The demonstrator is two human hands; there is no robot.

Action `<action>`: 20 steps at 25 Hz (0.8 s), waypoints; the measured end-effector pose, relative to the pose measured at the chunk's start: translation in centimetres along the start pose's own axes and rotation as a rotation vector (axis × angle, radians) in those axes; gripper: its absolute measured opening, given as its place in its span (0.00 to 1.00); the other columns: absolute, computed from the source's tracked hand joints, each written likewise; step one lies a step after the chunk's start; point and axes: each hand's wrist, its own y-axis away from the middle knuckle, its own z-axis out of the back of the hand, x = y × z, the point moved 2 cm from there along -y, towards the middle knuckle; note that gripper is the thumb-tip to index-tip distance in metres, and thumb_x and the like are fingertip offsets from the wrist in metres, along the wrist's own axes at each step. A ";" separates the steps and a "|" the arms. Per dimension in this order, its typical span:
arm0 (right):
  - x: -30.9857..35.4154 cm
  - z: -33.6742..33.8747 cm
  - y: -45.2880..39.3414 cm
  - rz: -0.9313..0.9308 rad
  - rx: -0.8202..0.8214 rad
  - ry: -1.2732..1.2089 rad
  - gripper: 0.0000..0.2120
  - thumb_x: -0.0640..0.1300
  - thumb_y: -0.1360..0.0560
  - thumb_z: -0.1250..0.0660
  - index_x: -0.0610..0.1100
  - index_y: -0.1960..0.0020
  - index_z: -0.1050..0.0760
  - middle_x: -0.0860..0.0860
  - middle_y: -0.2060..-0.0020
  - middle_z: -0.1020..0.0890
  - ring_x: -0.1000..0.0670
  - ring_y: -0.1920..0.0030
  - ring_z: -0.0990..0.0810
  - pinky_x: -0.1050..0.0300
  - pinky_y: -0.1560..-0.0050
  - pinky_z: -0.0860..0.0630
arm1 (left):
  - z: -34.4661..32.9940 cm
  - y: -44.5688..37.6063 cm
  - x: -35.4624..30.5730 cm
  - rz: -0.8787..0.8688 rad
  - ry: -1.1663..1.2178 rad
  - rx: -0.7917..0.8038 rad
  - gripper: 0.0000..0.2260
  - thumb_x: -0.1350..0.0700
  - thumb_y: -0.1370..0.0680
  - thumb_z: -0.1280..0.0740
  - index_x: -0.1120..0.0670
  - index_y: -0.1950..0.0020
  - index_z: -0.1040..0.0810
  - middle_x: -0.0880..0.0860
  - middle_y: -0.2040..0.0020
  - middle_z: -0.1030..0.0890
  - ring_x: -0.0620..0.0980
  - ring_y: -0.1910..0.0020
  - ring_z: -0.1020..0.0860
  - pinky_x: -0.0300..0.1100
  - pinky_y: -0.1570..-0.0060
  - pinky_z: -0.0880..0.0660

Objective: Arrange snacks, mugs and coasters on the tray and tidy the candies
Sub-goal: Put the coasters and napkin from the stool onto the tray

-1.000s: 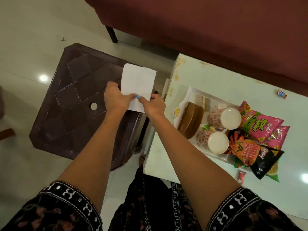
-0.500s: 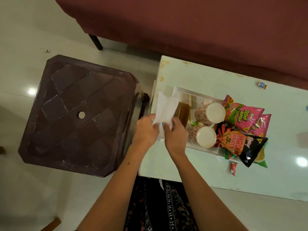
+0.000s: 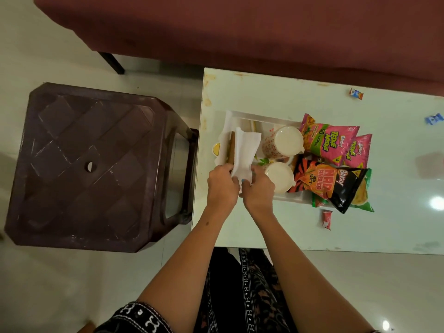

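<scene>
- Left hand [image 3: 222, 186] and right hand [image 3: 258, 188] both pinch the bottom edge of a white folded paper napkin [image 3: 245, 152], fingers curled onto it; hands touching each other.
- Napkin hangs over the left end of the white rectangular plastic tray [image 3: 262, 115], partly covering a brown stack [image 3: 231, 150] standing on edge there, likely the coasters; too hidden to be sure.
- Tray sits on the white glossy low table [image 3: 276, 94], near its left edge.
- Two patterned mugs with white interiors lie inside the tray: far mug [image 3: 283, 143], near mug [image 3: 278, 176]. The right hand hides part of the near one.
- Pink snack packet [image 3: 329, 143] reads "Bingo! Tedhe Medhe", with "50% free" on a green band. A second pink packet of the same brand [image 3: 359, 150] lies under it.
- Orange and black packet [image 3: 334, 183] reads "Bingo! Mad Angles", "Red Alert". A green packet [image 3: 362, 198] is beneath it, label not readable.
- All packets overhang the tray's right end onto the table.
- Loose candies on the table: red wrapped candy [image 3: 326, 219] near the front, orange and white one [image 3: 356, 93] at the back, blue one [image 3: 434, 119] far right. Print too small to read.
- Dark brown plastic stool [image 3: 91, 164] stands left of the table, maroon sofa [image 3: 240, 32] behind it.
</scene>
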 end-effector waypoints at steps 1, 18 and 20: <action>-0.2 0.0 -0.1 -0.012 0.000 -0.013 0.16 0.34 0.26 0.37 0.38 0.39 0.31 0.39 0.48 0.20 0.38 0.50 0.21 0.42 0.50 0.21 | -0.2 -0.1 0.1 0.014 0.008 -0.015 0.10 0.62 0.26 0.32 0.59 0.45 0.21 0.57 0.49 0.18 0.55 0.52 0.19 0.47 0.47 0.22; -2.8 -0.6 0.3 0.116 0.292 0.010 0.22 0.31 0.25 0.40 0.38 0.32 0.32 0.39 0.39 0.24 0.42 0.42 0.23 0.57 0.43 0.29 | -2.5 1.1 1.6 0.124 0.126 0.019 0.13 0.64 0.26 0.33 0.59 0.43 0.22 0.58 0.46 0.18 0.55 0.49 0.20 0.37 0.53 0.28; -3.7 0.4 0.9 0.169 0.331 0.014 0.22 0.31 0.25 0.40 0.39 0.32 0.33 0.40 0.37 0.24 0.41 0.41 0.23 0.52 0.40 0.26 | -2.8 1.7 1.5 0.131 0.123 -0.004 0.14 0.65 0.27 0.34 0.59 0.41 0.23 0.58 0.45 0.19 0.56 0.47 0.21 0.37 0.52 0.29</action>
